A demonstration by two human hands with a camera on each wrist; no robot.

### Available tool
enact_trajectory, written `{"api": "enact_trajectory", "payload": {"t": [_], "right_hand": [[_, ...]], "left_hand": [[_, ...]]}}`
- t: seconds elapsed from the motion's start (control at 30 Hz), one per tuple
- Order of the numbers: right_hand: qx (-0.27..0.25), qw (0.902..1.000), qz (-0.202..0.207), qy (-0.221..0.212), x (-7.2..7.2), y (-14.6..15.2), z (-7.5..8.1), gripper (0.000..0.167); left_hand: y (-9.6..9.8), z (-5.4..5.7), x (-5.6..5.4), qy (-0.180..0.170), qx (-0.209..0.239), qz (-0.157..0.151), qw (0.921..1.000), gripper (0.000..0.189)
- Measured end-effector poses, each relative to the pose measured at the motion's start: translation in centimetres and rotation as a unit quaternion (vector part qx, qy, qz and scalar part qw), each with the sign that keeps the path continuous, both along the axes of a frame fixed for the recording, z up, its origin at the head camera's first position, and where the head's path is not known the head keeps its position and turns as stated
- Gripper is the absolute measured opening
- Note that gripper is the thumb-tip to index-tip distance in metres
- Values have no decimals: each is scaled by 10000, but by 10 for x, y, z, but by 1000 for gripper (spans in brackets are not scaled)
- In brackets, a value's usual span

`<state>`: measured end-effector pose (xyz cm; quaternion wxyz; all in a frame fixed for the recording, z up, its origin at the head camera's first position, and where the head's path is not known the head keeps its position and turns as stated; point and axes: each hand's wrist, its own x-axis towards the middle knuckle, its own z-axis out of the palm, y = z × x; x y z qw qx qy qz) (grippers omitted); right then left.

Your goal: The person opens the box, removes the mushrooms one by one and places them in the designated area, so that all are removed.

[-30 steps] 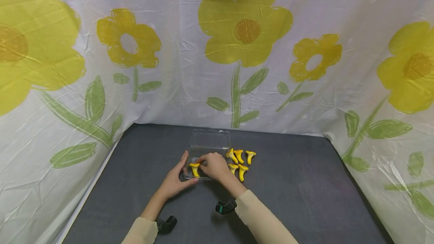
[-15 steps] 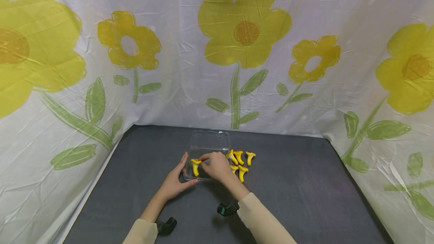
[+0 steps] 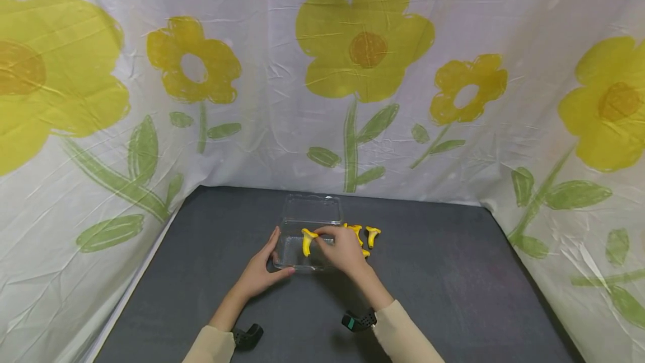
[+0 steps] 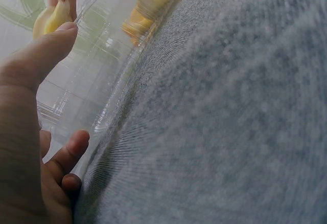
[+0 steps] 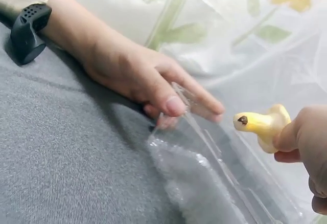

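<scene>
My right hand [image 3: 342, 248] pinches a yellow chanterelle mushroom [image 3: 307, 242] by its cap, over the middle of a clear plastic box [image 3: 290, 250]. Its pale stem end with a dark spot points away from the fingers in the right wrist view, where the mushroom [image 5: 263, 125] appears above the box. With thumb and fingers spread around the box's left side, my left hand [image 3: 259, 273] holds it; the thumb [image 5: 173, 105] lies at the near wall. The box's lid [image 3: 312, 207] is folded back, away from me. No other mushroom shows inside the box.
Several more chanterelles [image 3: 373, 236] lie on the dark grey table [image 3: 443, 279] just right of the box, partly covered by my right hand. A white curtain [image 3: 272, 128] with printed yellow flowers surrounds the table at the back and sides.
The right hand has carried the chanterelle up and rightward, from the box's left side to above its middle, now hiding some loose mushrooms. My left hand keeps its place on the box.
</scene>
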<state>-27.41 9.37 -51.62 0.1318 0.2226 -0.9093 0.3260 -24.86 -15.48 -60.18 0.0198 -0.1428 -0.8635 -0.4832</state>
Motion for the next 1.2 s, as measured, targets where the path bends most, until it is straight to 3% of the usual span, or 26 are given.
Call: {"api": "enact_trajectory", "payload": {"t": [0.57,0.93,1.2], "right_hand": [[-1144,9918,-543,192,20,42,0,17],[-1318,9842,-1182,68,31,91,-11,14],[-1339,9785,-1566,59,36,125,-30,15]], "left_hand": [[0,0,0,3,21,-26,10000,114],[1,-2,2,92,5,-28,10000,114],[0,-1,0,31,100,-40,9999,114]]}}
